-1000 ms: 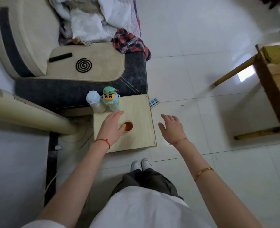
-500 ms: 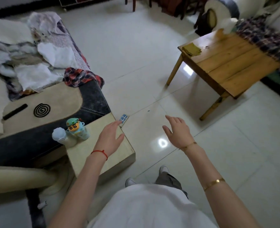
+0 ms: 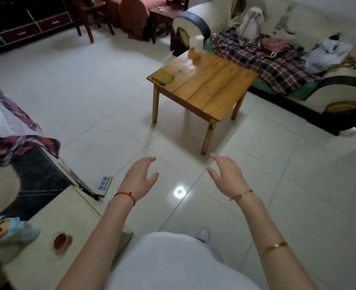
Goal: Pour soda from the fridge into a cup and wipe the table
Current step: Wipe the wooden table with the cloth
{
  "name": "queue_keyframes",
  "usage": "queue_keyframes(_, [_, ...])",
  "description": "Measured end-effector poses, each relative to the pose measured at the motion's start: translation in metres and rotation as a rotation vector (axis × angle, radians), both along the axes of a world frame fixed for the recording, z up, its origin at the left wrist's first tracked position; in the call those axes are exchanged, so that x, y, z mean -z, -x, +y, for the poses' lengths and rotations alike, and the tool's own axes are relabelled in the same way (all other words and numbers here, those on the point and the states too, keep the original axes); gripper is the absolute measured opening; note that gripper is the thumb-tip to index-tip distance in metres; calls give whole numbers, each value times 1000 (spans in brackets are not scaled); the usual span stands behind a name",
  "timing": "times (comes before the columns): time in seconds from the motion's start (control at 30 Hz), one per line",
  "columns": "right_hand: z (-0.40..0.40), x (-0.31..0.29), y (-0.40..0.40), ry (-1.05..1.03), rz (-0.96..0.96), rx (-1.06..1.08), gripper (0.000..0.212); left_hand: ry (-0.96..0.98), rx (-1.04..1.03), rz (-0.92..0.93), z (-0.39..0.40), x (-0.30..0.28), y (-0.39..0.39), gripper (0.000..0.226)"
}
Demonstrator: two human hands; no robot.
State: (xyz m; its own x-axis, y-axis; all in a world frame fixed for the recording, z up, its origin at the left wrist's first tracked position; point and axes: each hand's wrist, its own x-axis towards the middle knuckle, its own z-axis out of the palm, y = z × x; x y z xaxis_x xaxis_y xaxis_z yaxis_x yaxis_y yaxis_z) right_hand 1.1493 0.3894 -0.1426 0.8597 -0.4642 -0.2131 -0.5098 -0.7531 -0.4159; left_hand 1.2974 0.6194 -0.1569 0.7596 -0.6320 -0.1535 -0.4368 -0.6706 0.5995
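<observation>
Both hands empty w/ fingers spread, left hand (image 3: 140, 176) & right hand (image 3: 227, 174) over floor; wooden tabletop (image 3: 206, 84) w/ white cup (image 3: 198, 43) lies ahead, slightly right, nearer right hand; no fridge visible.

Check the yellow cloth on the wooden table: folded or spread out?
Folded. The yellow cloth lies as a compact, layered square at the corner of the wooden table, with stacked edges showing along its side.
</observation>
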Motion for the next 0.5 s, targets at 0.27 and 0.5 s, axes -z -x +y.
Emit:
queue_keyframes(0.27, [-148,-15,46,23,-28,111,53,52,98,-23,-159,-13,23,51])
queue_keyframes(0.5, [-232,-9,74,-11,-11,218,53,38,203,-36,-265,-14,30,53])
